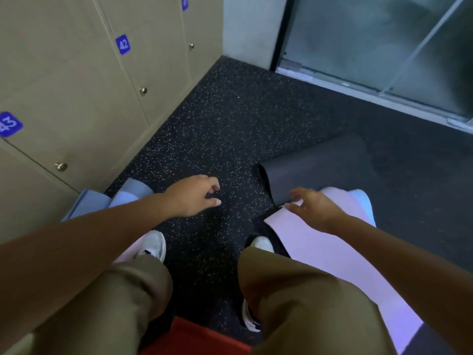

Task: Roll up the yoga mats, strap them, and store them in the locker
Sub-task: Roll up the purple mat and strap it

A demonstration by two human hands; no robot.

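Pink foam is what we have under our right hand [314, 208]: its grip pinches the near corner of the pink mat [330, 254], fingertips curled over the thin edge, likely to lift that end and begin a roll. Just beyond this grip lies the grey mat [320, 165], its end curling up into a loose lip that touches the pink corner; it looks soft, matte and springy, so it will probably want to unroll. A pale blue mat [363, 201] shows from under the pink one, on the far side of the grip. Our left hand [194, 196] hovers over the speckled rubber floor [230, 124], its grip released, fingers loosely bent and holding nothing. Behind that hand sits a folded blue-grey mat [94, 201] against the lockers [76, 85], whose doors are shut; no strap is visible.
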